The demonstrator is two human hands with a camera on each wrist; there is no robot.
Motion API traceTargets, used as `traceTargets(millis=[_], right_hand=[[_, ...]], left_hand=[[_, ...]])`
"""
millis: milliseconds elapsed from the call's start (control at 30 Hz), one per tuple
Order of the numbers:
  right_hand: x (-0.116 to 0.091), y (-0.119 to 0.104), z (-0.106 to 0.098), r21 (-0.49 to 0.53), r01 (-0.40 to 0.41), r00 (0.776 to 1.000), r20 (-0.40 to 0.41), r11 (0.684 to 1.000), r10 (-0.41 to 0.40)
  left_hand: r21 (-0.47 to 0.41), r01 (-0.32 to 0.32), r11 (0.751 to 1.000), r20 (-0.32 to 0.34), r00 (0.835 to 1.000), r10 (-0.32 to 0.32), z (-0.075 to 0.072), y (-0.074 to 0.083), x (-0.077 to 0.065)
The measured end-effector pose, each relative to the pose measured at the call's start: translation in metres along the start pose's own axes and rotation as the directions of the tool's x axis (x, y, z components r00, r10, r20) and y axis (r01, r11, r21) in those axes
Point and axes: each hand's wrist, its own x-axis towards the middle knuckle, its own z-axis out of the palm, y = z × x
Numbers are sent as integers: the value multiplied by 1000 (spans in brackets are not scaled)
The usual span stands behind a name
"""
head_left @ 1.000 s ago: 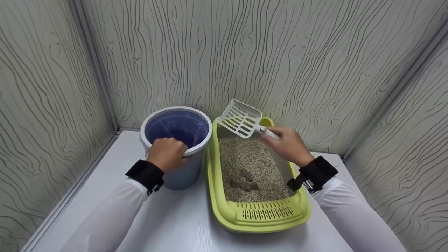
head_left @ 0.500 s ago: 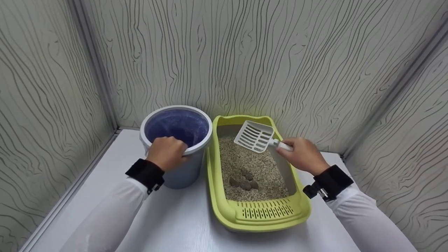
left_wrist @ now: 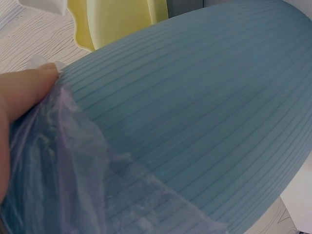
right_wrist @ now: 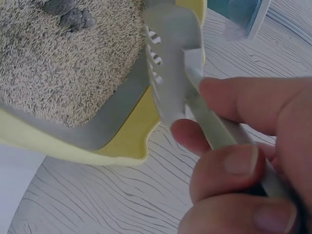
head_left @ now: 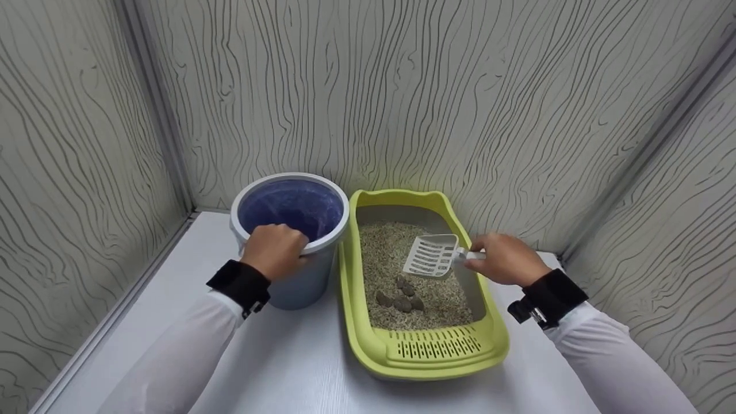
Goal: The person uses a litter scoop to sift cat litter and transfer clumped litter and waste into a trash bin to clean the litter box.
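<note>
Lowering the scoop [head_left: 436, 256] too steeply could break the dark clumps [head_left: 403, 303] or flick litter [head_left: 380, 253] over the box's right edge; a hard tug by your left hand [head_left: 273, 250], gripping the bin [head_left: 303, 287] and its liner [left_wrist: 83, 146] at the rim, could tip it near the table's [head_left: 287, 368] back edge. Your right hand [head_left: 509, 261] grips the scoop's handle, holding it above the litter box [head_left: 355, 310], inside its right edge. It looks white, slotted, slightly tilted, apparently bare.
</note>
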Motion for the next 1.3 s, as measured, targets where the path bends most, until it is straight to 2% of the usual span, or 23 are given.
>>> traceTargets(millis=[167, 500, 733, 1033, 1133, 1300], right_hand=[[1, 2, 3, -22, -6, 999, 34, 1000, 6], [3, 12, 19, -116, -33, 999, 29, 993, 37], [13, 15, 36, -121, -56, 998, -7, 991, 56], [34, 14, 58, -211, -19, 996, -92, 977, -1], [40, 15, 67, -215, -16, 997, -82, 976, -1], [49, 18, 78, -165, -14, 999, -31, 986, 8]], left_hand=[[-10, 10, 1000, 13, 1000, -10, 2, -1, 1], [-14, 19, 1000, 28, 999, -19, 2, -3, 0], [-7, 20, 1000, 32, 999, -19, 2, -3, 0], [-12, 23, 1000, 36, 999, -23, -1, -2, 1], [-20, 26, 999, 44, 999, -25, -1, -1, 1], [-23, 27, 999, 50, 998, -26, -2, -1, 2]])
